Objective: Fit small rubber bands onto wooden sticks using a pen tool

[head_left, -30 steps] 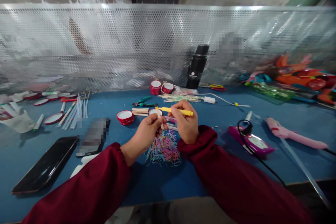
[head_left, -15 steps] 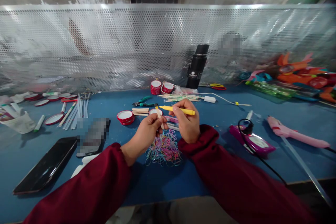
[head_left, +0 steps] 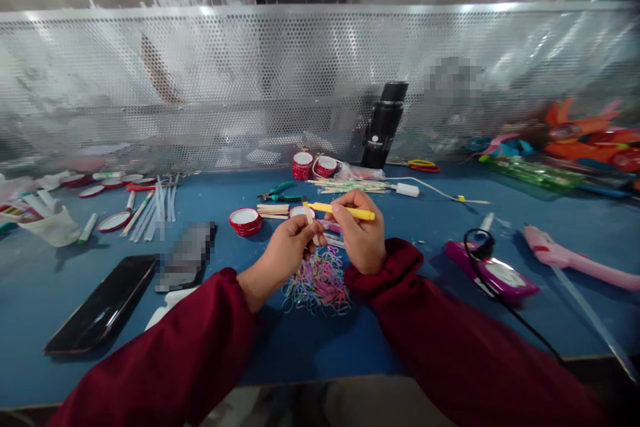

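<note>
The lower end of my flat, pale wooden stick (head_left: 309, 215) is hidden in my left grip (head_left: 284, 248), and the fingers of my right grip (head_left: 364, 233) cover the middle of a slim yellow plastic pen (head_left: 363, 213). The pen's tip meets the stick's upper end in view, but it is too small to tell whether they touch. Behind the stick, at the far side of the tangled pile of multicoloured rubber bands (head_left: 320, 285), a round, white-topped red container (head_left: 296, 211) is partly covered. Left of the pile, a dark flat rectangular object (head_left: 186, 257) is blurred into blocks, and my dark red cloth sleeve (head_left: 200, 347) cuts across a white object (head_left: 170, 303) I cannot identify. Well to the right of the pile, a pink tool (head_left: 575, 257) runs out of sight at the edge.

My left grip pinches the stick between thumb and fingers; my right grip is closed around the pen. The stick shows at the pile's far edge, held up from the blue surface (head_left: 320, 357), tilted slightly left. It looks straight, narrow and plain, with a darker patch at its upper end. The yellow pen lies nearly level, pointing left.
</note>
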`<state>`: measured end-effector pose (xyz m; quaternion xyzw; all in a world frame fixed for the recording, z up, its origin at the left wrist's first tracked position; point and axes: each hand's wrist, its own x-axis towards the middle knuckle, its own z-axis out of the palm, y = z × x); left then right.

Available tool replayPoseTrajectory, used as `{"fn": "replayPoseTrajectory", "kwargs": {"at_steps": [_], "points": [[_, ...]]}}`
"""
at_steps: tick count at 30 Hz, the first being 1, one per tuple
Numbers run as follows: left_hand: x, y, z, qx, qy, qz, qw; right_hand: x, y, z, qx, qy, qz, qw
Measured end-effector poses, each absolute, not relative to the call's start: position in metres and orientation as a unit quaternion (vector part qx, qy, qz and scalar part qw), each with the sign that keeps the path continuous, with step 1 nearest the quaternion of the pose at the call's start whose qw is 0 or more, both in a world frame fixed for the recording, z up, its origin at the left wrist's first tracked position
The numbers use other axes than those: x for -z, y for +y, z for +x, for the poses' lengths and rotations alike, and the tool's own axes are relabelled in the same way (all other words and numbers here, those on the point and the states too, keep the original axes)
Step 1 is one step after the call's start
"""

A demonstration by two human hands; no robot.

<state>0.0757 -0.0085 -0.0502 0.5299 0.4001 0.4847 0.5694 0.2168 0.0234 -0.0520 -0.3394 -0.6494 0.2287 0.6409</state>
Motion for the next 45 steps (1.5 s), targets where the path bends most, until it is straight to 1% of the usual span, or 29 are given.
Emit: {"fn": "replayPoseTrajectory", "kwargs": {"at_steps": [4,7,12,26,31,45], "points": [[0.0482,-0.0086,0.0758,-0.486,0.402,0.524,0.573,0.0508,0.0241,0.2165,-0.211,-0.638,-0.339,0.658],[0.0474,-0.0084,0.0756,-0.486,0.402,0.523,0.574,0.0508,0.0252,0.2160,-0.222,-0.644,-0.331,0.653],[0.0486,-0.0079,0.0753,-0.483,0.403,0.521,0.577,0.0530,0.0273,0.2161,-0.196,-0.638,-0.345,0.660],[0.0525,-0.0054,0.0747,-0.477,0.397,0.526,0.581,0.0513,0.0261,0.2149,-0.220,-0.637,-0.337,0.658],[0.0508,-0.0060,0.0751,-0.480,0.400,0.519,0.583,0.0512,0.0261,0.2148,-0.205,-0.631,-0.348,0.663],[0.0464,-0.0090,0.0754,-0.468,0.404,0.526,0.585,0.0502,0.0245,0.2130,-0.217,-0.638,-0.337,0.658]]}}
